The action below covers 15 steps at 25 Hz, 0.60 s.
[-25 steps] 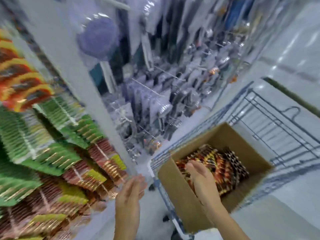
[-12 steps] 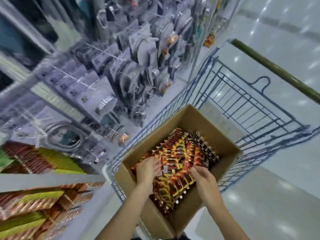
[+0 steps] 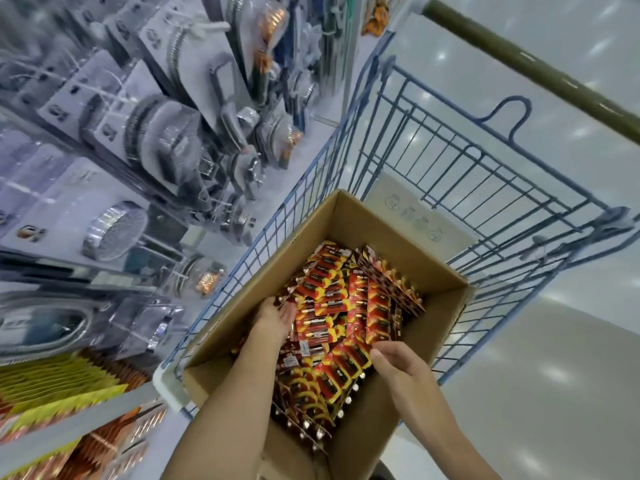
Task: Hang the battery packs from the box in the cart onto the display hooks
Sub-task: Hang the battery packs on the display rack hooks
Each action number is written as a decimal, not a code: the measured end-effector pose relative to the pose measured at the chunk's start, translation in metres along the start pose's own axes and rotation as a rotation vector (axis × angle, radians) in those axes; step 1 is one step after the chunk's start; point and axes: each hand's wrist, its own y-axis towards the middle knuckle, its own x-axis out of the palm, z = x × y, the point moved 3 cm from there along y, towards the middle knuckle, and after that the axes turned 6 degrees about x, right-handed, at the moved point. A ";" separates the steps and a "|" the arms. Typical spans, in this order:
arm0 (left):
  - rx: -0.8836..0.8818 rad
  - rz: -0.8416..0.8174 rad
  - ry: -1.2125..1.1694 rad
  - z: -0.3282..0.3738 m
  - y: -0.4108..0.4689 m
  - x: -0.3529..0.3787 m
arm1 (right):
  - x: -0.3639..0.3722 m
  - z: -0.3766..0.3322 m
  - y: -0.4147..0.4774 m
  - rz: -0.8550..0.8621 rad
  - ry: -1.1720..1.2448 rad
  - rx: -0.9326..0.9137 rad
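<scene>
"Where are the battery packs?"

"Lying heaped in the box, which is sitting at the cart's near left corner. The right hand is pinching one by its edge. The left hand is digging in by the left wall, fingers hidden, so I cannot tell its grip."

"Any risk?"

"They're overlapping, so lifting one could be dragging its neighbours out."

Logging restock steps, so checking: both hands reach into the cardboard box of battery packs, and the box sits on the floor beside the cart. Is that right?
Not quite: the head view shows the cardboard box standing inside the blue wire cart, not on the floor beside it. The left hand and right hand do reach into it, among the battery packs.
</scene>
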 end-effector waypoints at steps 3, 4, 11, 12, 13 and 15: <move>-0.054 0.060 -0.106 -0.003 0.013 -0.003 | -0.002 0.005 0.006 -0.004 -0.006 0.008; -0.065 0.058 -0.137 -0.003 0.008 -0.005 | -0.003 0.006 0.008 -0.001 -0.007 0.005; -0.004 -0.161 0.015 0.001 -0.114 -0.033 | 0.001 -0.018 0.027 -0.035 0.003 -0.023; 0.003 -0.191 0.047 0.000 -0.132 -0.043 | 0.003 -0.020 0.037 -0.037 -0.002 -0.024; 0.011 -0.214 0.068 -0.002 -0.146 -0.054 | 0.007 -0.025 0.047 -0.040 -0.008 -0.015; 0.043 -0.233 0.084 -0.003 -0.167 -0.077 | 0.020 -0.034 0.074 -0.045 -0.026 0.008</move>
